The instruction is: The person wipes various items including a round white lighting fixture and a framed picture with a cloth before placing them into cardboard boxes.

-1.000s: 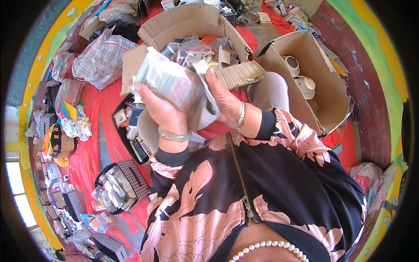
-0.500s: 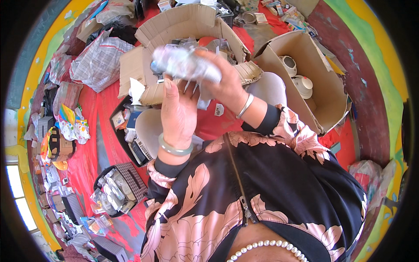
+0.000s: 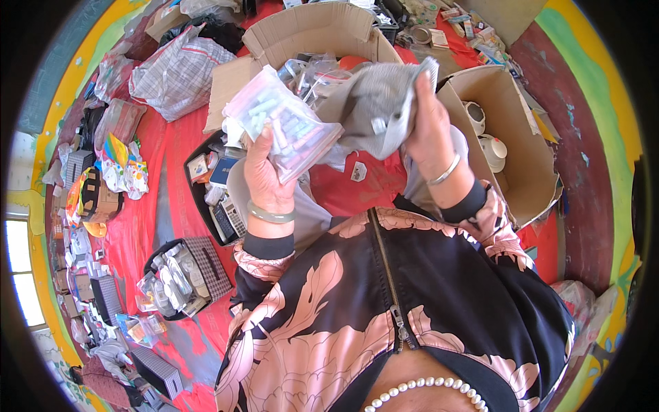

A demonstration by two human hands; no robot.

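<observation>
My left hand [image 3: 269, 173] grips a clear plastic bag of pastel sticks [image 3: 290, 127] that look like chalk, thumb on top of it. To its right, my right hand [image 3: 434, 141] holds up a limp grey striped cloth piece [image 3: 374, 106], perhaps a pouch or a cap, by its right side. The two things almost meet above my lap. Just beyond them stands an open cardboard box [image 3: 312, 27] full of mixed small items, some in clear bags. Part of that box is hidden behind the bag and the cloth.
On the right, a second cardboard box [image 3: 525, 168] contains white round vessels [image 3: 491, 152]. Left of my knee is a black bin [image 3: 194, 175] with a calculator [image 3: 235, 217]. A checked basket [image 3: 214, 266] of packets and a plaid bag [image 3: 180, 75] sit on the red floor covering [image 3: 180, 147].
My hands, close together before around a blurred pale bundle, have parted. The stick bag now shows clearly in my left hand, while my right hand has moved right with the grey cloth.
</observation>
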